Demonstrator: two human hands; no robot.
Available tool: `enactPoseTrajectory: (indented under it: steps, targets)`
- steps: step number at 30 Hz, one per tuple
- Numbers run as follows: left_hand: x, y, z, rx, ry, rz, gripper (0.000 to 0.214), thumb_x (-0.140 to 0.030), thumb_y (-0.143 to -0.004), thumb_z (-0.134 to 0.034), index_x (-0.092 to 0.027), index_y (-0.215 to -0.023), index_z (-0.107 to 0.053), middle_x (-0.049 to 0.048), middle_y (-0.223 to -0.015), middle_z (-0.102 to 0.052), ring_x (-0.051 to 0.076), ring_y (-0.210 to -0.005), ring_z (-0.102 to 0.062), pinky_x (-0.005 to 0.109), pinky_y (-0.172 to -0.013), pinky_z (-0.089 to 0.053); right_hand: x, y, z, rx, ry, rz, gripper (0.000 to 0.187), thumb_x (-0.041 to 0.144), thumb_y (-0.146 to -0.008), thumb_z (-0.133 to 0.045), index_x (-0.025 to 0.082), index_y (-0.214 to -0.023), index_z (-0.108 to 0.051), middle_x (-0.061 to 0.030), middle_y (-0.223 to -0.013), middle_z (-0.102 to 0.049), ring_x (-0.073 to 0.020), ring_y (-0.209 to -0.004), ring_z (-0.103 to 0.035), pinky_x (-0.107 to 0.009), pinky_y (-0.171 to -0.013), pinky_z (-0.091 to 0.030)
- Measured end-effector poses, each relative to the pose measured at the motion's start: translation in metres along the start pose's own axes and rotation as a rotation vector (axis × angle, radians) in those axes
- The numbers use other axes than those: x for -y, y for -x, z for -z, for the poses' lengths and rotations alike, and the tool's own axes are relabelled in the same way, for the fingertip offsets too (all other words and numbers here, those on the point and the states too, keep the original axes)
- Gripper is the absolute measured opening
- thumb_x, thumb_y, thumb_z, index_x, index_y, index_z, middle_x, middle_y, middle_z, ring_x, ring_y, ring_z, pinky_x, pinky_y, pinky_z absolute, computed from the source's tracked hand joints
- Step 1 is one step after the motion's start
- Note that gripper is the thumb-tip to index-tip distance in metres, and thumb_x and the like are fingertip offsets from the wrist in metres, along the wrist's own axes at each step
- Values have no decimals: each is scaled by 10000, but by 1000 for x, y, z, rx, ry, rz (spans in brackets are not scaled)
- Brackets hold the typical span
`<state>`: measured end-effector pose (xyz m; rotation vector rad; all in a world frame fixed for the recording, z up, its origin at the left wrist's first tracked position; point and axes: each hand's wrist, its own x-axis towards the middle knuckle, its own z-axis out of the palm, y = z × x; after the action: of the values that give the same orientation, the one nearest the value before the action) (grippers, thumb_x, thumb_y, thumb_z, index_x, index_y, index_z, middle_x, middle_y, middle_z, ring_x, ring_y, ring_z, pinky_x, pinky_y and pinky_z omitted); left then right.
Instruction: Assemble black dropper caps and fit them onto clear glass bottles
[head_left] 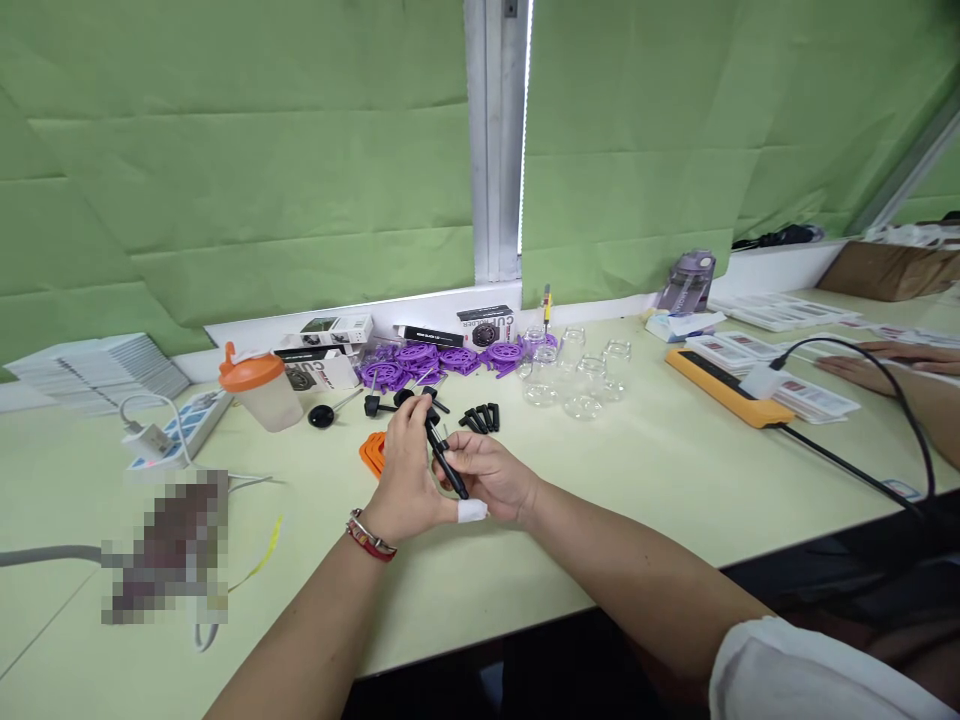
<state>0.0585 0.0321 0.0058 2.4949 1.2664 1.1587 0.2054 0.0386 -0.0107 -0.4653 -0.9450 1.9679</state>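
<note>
Both my hands meet over the pale green table (600, 500) around a thin black rod-shaped part (448, 468). My left hand (405, 470) pinches its upper end with closed fingers. My right hand (491, 478) grips its lower end; the thumb wears a white bandage. An orange flat piece (371, 452) lies just under my left hand. Several short black pegs (480, 417) lie right behind my hands. Further back sit purple wheel-like parts (420, 360) and several small clear glass jars (577, 375).
A cup with an orange lid (259, 390) and a power strip (184, 430) stand at the left. A yellow-orange power strip (720, 385) with a black cable lies at the right, where another person's hand (862, 370) rests. Small boxes (330, 350) line the window sill.
</note>
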Motion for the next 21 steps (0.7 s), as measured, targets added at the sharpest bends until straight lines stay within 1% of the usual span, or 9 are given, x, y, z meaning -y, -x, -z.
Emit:
enactPoseTrajectory:
  steps: [5,14,18,21]
  targets:
    - [-3,0,0,6,-32,21,1239,-483,-452,-806,-161,-1456,-155,217,-1432,-245,403,-1340,-265,576,-1061,-290,-1,0,2,-4,14,-11,344,295,-636,-817,154,-784,-539,-1,-653,-645,-98,-566,-547,-221,-541,-375]
    - [-5,1,-1,-39,-12,10,1112,-380,-491,-783,-164,-1419,-209,199,-1397,-313,386,-1331,-289,548,-1063,-302,-1,-1,3,-7,38,-22,362,327,-641,-819,153,-788,-538,-2,-671,-648,-90,-551,-544,-218,-531,-362]
    - [-9,2,1,-48,60,20,1086,-331,-497,-789,-186,-1412,-223,181,-1383,-340,372,-1295,-349,529,-1055,-322,-1,0,2,10,53,-21,369,348,-635,-823,152,-772,-542,-9,-681,-658,-95,-559,-555,-220,-534,-372]
    - [-10,3,5,-44,173,70,1088,-293,-497,-806,-200,-1414,-226,170,-1374,-365,353,-1258,-402,504,-1041,-346,0,0,2,19,81,-14,355,372,-646,-814,144,-788,-583,-19,-697,-666,-104,-587,-569,-228,-559,-392]
